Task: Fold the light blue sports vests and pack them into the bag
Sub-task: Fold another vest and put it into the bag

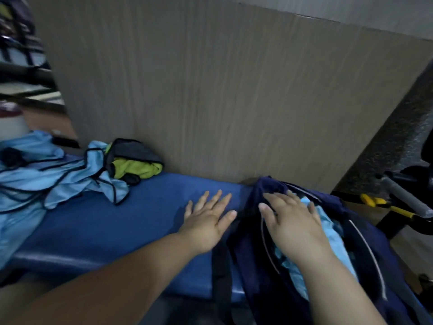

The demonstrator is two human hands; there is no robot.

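The bare left forearm reaches in from the bottom edge, and its left hand [208,221] lies released, fingers straight and spread, just left of the dark navy fabric bag [257,289]; whether the palm touches the blue padded bench [105,226] under it is unclear. The right hand [290,221] is also loose, grasping nothing, its straight fingers spread over the bag's open mouth. Inside the bag, under and right of that hand, lies a folded light blue sports vest [332,233]. Well left of the bag, a rumpled heap of light blue vests with black trim [46,177] rests on the bench, with a yellow-green and black garment [136,168] between the heap and the bag. Behind the bag stands a grey wood-grain panel [210,90].
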